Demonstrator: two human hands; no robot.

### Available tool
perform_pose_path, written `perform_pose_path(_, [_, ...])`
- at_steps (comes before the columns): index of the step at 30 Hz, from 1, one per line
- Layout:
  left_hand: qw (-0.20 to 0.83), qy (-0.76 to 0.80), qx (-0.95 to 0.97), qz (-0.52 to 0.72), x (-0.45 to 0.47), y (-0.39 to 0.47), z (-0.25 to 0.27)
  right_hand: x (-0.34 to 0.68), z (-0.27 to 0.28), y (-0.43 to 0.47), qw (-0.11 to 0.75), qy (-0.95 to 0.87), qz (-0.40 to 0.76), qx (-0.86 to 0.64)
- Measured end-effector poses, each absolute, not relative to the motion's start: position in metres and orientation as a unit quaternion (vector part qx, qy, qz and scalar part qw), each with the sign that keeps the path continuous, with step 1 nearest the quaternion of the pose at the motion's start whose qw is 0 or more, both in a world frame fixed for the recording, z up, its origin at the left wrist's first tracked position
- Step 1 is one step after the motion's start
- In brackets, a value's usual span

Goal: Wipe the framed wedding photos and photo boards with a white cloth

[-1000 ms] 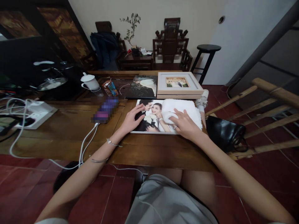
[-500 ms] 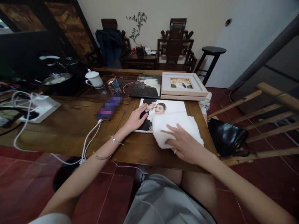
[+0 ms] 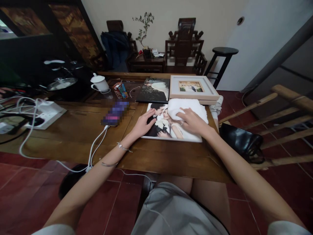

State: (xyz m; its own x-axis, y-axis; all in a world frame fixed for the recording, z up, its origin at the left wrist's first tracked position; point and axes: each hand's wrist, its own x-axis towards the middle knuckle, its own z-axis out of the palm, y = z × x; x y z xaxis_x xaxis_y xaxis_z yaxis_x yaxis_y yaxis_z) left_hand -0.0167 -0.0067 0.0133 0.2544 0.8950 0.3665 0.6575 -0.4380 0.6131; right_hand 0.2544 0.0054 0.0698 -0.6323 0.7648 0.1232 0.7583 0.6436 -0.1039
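A wedding photo panel [image 3: 163, 128] with a white background lies flat on the wooden table in front of me. My left hand [image 3: 144, 124] rests on its left side, fingers stretched out and holding nothing. A fluffy white cloth [image 3: 195, 107] covers the panel's upper right part. My right hand [image 3: 192, 121] grips this cloth with bent fingers and presses it against the panel. Just behind lie a dark wedding photo panel [image 3: 154, 90] and a pale wooden picture frame [image 3: 176, 97] with a small photo inside.
Left of the panel lies a blurred phone [image 3: 114, 113] with a white charging cable. Farther off stand a lidded white cup [image 3: 99, 83], a small drink carton [image 3: 120, 90] and a power strip [image 3: 49, 114]. A wooden chair [image 3: 266, 130] with a black bag [image 3: 241, 142] is at the right.
My right hand has pushed the white cloth up and away from me across the panel, from its lower right to its upper right. The left hand stays in place.
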Motion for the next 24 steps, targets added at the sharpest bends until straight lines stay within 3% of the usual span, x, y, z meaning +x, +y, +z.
perform_pose_path(9, [0.180,0.493,0.765,0.374,-0.017,-0.007,0.013,0.249,0.066,-0.008,0.058,-0.902,0.030,-0.427])
perform_pose_path(19, [0.170,0.494,0.785,0.333,-0.016,-0.004,0.007,0.248,0.067,-0.103,0.031,-0.951,0.059,-0.301])
perform_pose_path(24, [0.159,0.489,0.790,0.333,-0.017,-0.004,0.008,0.241,0.071,-0.092,0.033,-0.954,0.067,-0.292])
